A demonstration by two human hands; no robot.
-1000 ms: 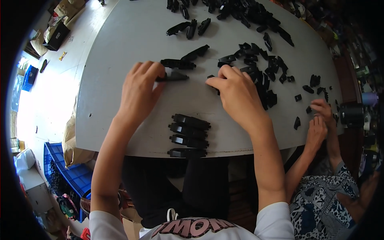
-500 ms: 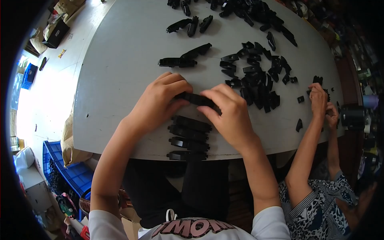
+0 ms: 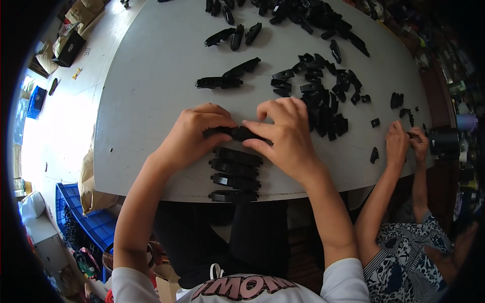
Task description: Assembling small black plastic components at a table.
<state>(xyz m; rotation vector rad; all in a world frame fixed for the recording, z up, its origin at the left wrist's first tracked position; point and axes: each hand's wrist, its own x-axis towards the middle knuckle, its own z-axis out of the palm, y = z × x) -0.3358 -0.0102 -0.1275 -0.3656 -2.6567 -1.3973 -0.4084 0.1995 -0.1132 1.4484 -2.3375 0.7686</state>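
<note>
Head view: left hand (image 3: pixel 194 134), right hand (image 3: pixel 285 136) pinch black plastic part (image 3: pixel 237 133).

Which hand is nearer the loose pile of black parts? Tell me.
Right. The right hand lies just beside the pile, at its near-left edge. The left hand is farther left, beyond the black part both hands grip.

Finished row (image 3: pixel 235 174) lies before hands, pile (image 3: pixel 323 96) behind.
</note>
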